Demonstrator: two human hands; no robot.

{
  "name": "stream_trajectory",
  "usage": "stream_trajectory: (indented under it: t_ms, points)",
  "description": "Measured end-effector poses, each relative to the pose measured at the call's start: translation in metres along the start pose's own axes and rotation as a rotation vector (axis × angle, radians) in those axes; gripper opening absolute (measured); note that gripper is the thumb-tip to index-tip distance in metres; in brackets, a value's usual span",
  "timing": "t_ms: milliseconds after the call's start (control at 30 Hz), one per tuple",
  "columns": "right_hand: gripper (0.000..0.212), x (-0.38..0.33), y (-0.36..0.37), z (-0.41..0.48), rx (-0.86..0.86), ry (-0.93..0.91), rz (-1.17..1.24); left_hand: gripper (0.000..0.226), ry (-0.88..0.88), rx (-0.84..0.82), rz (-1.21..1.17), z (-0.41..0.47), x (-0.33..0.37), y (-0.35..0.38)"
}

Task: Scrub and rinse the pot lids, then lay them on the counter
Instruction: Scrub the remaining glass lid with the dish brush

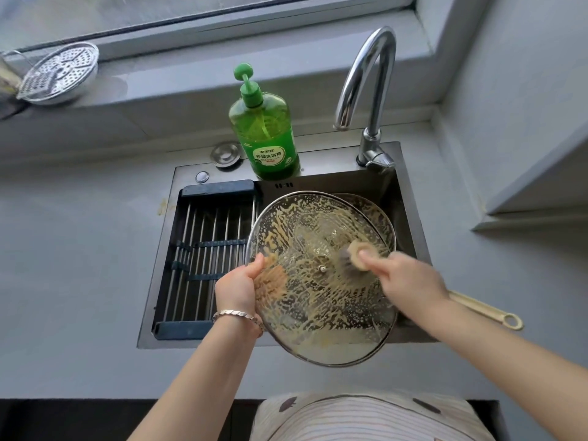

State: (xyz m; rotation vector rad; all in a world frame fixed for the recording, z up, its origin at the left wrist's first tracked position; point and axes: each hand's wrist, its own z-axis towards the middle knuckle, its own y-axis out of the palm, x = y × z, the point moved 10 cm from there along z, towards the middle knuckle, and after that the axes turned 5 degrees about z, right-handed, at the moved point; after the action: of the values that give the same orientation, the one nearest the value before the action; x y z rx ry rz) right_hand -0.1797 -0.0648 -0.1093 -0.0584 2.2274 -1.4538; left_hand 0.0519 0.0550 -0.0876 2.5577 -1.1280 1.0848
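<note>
Suds coat the lid (321, 278), which we hold tilted over the sink (318, 160); the centre screw suggests its underside faces us. Our left hand (237, 288) pinches its left rim, and our right hand (407, 278) is wrapped round the brush (356, 256), whose head is on the glass. We should scrub in rings out to the rim. The round lid has no long axis; the brush handle runs past the sink's right rim.
</note>
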Motion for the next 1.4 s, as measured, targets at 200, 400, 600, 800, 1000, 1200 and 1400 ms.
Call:
stream_trajectory:
  t_ms: [200,400,600,800,1000,1200,1400]
  points:
    - [0.041,-0.032,-0.001,0.005,-0.013,-0.101,0.042,0.031,-0.027,-0.001,-0.008,-0.002,-0.005,0.004]
    - [0.041,0.018,-0.025,0.037,0.055,0.109,0.022,0.027,0.014,-0.014,0.031,0.006,-0.003,0.003]
    - [0.038,-0.010,0.003,0.030,-0.033,-0.023,0.127,0.019,-0.009,0.023,0.019,0.017,-0.002,0.001]
    - [0.036,0.067,-0.010,0.034,0.019,0.307,0.476,0.016,0.116,0.070,0.070,0.039,0.033,0.009]
    - [0.035,0.093,-0.030,0.046,0.105,0.367,0.574,0.025,0.172,0.030,0.166,0.084,0.043,0.064]
    - [0.035,0.095,-0.029,0.058,0.109,0.386,0.688,0.023,0.067,-0.031,0.183,0.113,0.007,0.100]
    - [0.035,0.097,-0.019,0.066,0.090,0.389,0.767,0.023,-0.021,-0.155,0.156,0.116,-0.039,0.119]
